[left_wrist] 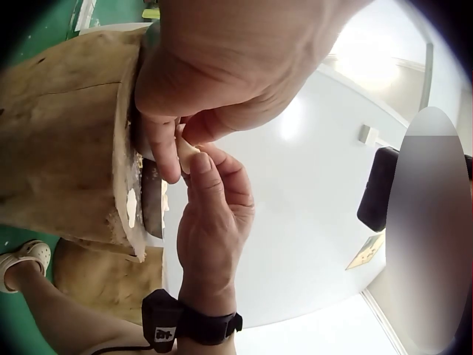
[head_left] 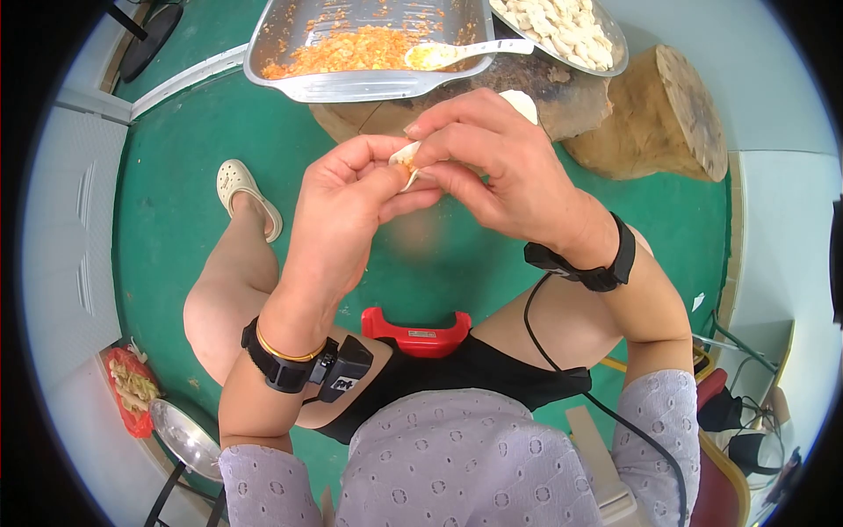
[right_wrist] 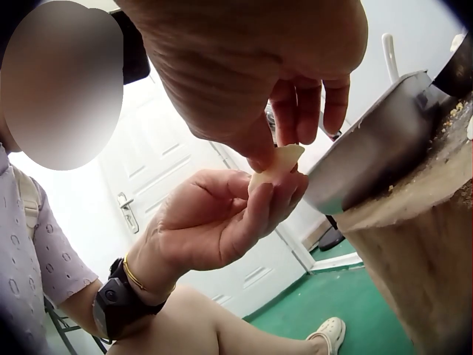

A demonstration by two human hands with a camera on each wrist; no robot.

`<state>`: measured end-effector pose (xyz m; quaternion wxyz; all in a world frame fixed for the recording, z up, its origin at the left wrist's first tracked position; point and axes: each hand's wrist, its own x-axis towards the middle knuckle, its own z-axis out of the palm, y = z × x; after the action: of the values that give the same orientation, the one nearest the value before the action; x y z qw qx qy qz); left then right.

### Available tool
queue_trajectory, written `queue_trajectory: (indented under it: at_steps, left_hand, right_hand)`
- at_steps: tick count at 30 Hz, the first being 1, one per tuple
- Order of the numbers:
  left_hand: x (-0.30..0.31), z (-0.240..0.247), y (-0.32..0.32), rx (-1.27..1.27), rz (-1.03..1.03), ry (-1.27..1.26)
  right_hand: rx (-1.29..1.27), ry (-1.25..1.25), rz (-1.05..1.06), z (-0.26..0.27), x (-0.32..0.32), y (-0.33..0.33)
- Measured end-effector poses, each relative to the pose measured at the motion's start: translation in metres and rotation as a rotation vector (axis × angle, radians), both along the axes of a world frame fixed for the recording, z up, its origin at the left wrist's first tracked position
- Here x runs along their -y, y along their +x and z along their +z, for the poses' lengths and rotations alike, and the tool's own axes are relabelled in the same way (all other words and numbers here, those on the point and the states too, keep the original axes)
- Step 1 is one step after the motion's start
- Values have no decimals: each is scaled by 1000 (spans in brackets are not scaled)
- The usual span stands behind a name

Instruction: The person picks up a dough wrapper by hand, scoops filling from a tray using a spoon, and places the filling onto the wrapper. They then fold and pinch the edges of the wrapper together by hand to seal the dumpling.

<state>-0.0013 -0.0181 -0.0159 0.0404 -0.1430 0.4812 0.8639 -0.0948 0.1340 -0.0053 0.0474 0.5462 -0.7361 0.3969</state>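
Both hands meet over the floor in front of the stump, around a small dumpling [head_left: 406,161] of pale dough folded over a bit of orange filling. My left hand [head_left: 342,202] holds it from below between thumb and fingers. On its other side, the thumb and fingers of my right hand [head_left: 509,171] pinch the dough edge. The right wrist view shows the pale dumpling [right_wrist: 281,163] gripped at the fingertips. Beyond the hands, a metal pan [head_left: 378,85] holds chopped orange filling [head_left: 351,53], with a white spoon [head_left: 465,53] lying across its right side.
A metal tray [head_left: 617,57] of pale dumplings stands at the back right. White dough [head_left: 520,105] shows partly behind the right hand on the wooden stump [head_left: 562,97]. Another stump [head_left: 659,119] stands to the right. A red plastic object [head_left: 421,338] sits between the legs.
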Motion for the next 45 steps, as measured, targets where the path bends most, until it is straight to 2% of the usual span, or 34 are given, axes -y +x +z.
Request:
queue_trajectory:
  at_steps: [15, 20, 30, 33, 37, 40, 43, 44, 45]
  left_hand:
    - [-1, -2, -1, 7, 38, -12]
    - [-1, -2, -1, 7, 18, 5]
    - [2, 4, 0, 16, -9, 32]
    - [7, 9, -3, -37, -17, 90]
    - [13, 25, -16, -110, -16, 24]
    - [20, 44, -33, -106, 39, -115]
    - [35, 41, -69, -164, 286, -528]
    - [43, 29, -83, -188, 299, -535]
    - [50, 16, -98, -271, 365, -932]
  right_hand:
    - [113, 28, -20, 0, 0, -3]
    - [233, 25, -73, 1, 0, 0]
    - [258, 59, -34, 5, -1, 2]
    - [312, -19, -50, 8, 1, -1]
    - [346, -96, -61, 20, 10, -11]
    - [341, -147, -78, 23, 18, -22]
    - [329, -161, -139, 27, 26, -32]
    - [332, -153, -190, 28, 27, -35]
    - [339, -161, -218, 27, 29, -38]
